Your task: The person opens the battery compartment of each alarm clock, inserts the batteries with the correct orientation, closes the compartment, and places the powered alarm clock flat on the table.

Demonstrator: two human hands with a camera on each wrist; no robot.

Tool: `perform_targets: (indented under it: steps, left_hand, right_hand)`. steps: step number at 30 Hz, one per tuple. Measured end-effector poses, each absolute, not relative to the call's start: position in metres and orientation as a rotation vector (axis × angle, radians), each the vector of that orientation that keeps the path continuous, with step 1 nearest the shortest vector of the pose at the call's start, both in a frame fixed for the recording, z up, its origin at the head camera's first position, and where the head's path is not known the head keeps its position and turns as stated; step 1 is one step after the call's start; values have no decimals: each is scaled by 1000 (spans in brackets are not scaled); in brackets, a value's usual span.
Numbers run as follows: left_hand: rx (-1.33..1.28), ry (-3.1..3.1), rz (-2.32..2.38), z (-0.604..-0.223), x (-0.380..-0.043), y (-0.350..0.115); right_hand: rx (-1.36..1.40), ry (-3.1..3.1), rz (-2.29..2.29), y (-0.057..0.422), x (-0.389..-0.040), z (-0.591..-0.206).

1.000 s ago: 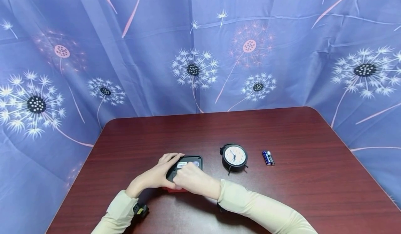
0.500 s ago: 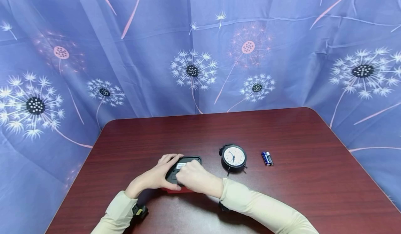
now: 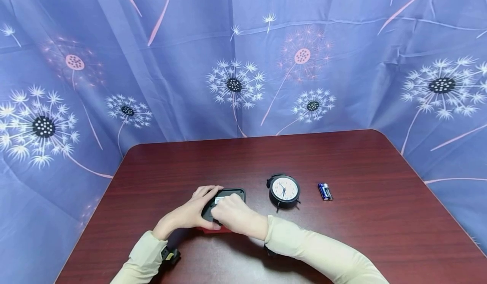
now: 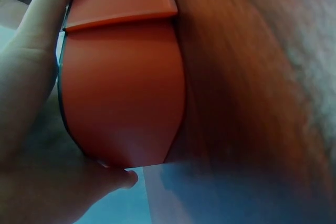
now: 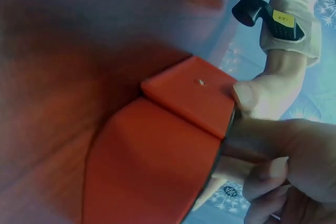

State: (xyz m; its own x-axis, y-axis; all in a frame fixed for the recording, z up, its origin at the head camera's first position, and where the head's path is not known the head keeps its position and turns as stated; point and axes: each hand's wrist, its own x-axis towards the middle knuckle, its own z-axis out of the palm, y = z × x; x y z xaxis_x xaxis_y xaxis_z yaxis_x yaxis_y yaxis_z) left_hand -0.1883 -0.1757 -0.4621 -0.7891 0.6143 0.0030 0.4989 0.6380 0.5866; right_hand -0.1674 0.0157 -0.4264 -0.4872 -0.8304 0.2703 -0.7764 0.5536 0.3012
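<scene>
Since half a second ago, the right hand (image 3: pixel 233 213) has shifted slightly left, covering more of the white label (image 3: pixel 218 200) on the box (image 3: pixel 207 211); the left hand (image 3: pixel 192 213) looks unmoved.

Head view: the box sits left of centre on the near part of a dark red table (image 3: pixel 335 157), black face up, a red side showing toward the person. Its far edge runs roughly left to right, but the hands hide too much to tell its long axis. The left hand grips its left end, thumb at the near edge, fingers at the far one. The right hand bends over the black face, fingertips hidden. To the right are a clock (image 3: pixel 284 189) and two batteries (image 3: pixel 325 192), side by side.

Left wrist view: the box's curved red side fills the middle, cut off at the top.

Right wrist view: the box is cut off at the bottom. The right hand is narrow, fingers curled by the black edge; whether it pinches anything, I cannot tell.
</scene>
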Motion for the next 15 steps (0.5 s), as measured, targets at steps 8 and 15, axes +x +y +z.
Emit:
perform_targets:
  steps: [8, 15]
  left_hand:
    - [945, 2660, 870, -463, -190, -175]
    - [966, 2665, 882, -465, -190, -176]
  right_hand:
    - [1396, -2304, -236, 10, -172, -424]
    - [1423, -2272, -247, 7, -171, -425]
